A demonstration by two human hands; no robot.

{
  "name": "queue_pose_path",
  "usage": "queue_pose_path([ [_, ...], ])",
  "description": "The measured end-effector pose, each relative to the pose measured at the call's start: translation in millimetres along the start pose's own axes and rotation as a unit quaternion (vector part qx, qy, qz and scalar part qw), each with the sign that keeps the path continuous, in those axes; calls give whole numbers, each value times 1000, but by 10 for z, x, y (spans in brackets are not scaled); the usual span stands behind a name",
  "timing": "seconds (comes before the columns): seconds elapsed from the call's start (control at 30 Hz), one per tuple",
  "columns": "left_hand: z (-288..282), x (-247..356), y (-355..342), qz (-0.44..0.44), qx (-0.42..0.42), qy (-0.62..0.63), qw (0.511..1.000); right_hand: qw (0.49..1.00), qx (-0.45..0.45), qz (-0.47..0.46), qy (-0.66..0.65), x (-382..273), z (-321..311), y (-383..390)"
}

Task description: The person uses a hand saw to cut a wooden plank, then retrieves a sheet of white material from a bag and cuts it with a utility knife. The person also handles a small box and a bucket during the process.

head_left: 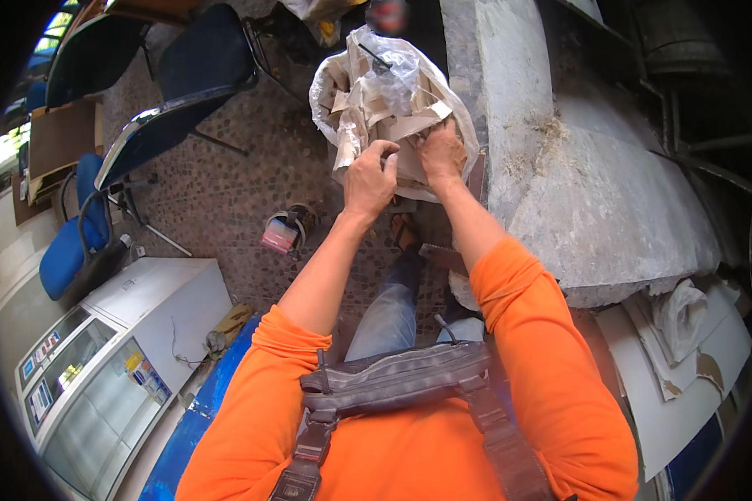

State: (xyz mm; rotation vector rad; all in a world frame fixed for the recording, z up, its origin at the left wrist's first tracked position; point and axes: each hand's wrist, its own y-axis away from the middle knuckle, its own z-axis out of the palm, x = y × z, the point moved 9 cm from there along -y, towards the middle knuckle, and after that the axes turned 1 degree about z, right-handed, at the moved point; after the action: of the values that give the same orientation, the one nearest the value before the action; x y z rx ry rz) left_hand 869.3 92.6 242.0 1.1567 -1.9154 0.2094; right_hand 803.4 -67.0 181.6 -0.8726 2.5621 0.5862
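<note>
Broadly, a rough grey slab (610, 200) filled the right side, with a white glass-fronted cabinet (184, 301) low on the left and dark blue chairs (205, 54) above it. The white sack (324, 93) stood on the pebbled floor (251, 188) straight ahead of the person, its mouth wide and close beside the slab. Both hands were at its near side. The left hand (369, 181) had its fingers curled in, thumb near the forefinger, though whether it pinched the cloth or a scrap could not be told. The right hand (443, 156) bent over the near right of the opening, its fingertips partly hidden — what they gripped, if anything, did not show.

Handling the load well probably meant keeping one hand on the rim so the mouth stayed wide, and pressing the cardboard strips (408, 125) down flat, since loose ends near the edge could have sprung out. The clear plastic (397, 88) likely needed tucking under something stiffer, and the thin dark rod (374, 56) care, as it might have poked a hand.

Counted, there were one slab, one cabinet, at least two chairs — overlap blurred the total — one sack, two hands, several strips, too tangled to number, and one rod.
</note>
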Motion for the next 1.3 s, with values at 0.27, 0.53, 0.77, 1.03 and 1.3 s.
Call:
queue_pose_path([
  [0.27,211,91,-249,-16,-43,-174,984,998,16,-47,-28,71,31,-81],
  [0.53,-28,72,-352,49,94,-88,990,995,39,-93,-11,-19,-117,-70],
  [0.77,-308,70,-445,43,158,-63,985,995,-1,-95,27,-120,-97,-161],
  [1.03,-193,138,-628,-68,10,-106,992,955,-205,-19,213,8,112,-399],
  [1.3,-41,116,-649,32,-9,-167,985,930,-274,-57,239,129,168,-412],
])
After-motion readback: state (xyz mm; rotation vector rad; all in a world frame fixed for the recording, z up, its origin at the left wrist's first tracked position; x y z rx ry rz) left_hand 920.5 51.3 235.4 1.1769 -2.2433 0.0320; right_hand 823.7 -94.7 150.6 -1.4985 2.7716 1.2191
